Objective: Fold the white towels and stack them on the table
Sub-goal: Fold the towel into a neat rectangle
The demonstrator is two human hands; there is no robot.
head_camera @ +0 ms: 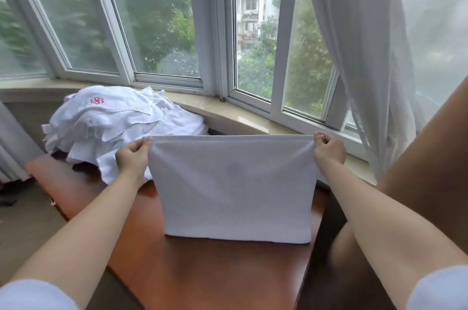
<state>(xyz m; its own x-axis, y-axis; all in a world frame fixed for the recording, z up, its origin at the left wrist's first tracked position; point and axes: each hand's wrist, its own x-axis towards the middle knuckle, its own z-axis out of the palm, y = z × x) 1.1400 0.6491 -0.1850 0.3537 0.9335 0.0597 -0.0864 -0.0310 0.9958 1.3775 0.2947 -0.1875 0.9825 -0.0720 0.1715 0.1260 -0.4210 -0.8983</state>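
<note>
A white towel [234,188] hangs doubled over, held up above the brown wooden table [202,271]. My left hand [133,157] pinches its upper left corner and my right hand [328,151] pinches its upper right corner, stretching the top edge taut. The towel's lower edge hangs just at the table surface. Behind my left hand lies a loose heap of white towels [114,119] at the table's far left end, one of them marked with a red flower logo [97,100].
A stone window sill [228,117] runs behind the table under a bay window. A sheer white curtain [367,69] hangs at the right. A brown slanted surface [430,157] rises at the right edge.
</note>
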